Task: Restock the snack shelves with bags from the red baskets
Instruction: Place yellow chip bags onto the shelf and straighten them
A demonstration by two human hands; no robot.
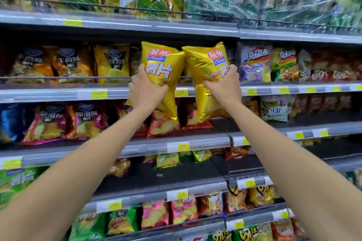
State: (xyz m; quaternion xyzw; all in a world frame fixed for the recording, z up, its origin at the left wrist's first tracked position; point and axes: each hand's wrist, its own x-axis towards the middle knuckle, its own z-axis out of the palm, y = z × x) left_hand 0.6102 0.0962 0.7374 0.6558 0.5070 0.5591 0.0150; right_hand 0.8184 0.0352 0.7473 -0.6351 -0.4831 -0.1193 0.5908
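I have two glossy gold foil crisp bags, one [162, 70] in my left hand [144, 90], the other [207, 76] in my right hand [225, 86], raised before the second grey metal shelf [58, 94]. They look light, puffy, slippery and crushable, so mid-bag side grips suit them. Both hands' fingers are curled round their bags

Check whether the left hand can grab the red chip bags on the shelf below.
Probably not yet: the left hand grips a yellow bag that hangs in front of the red chip bags.
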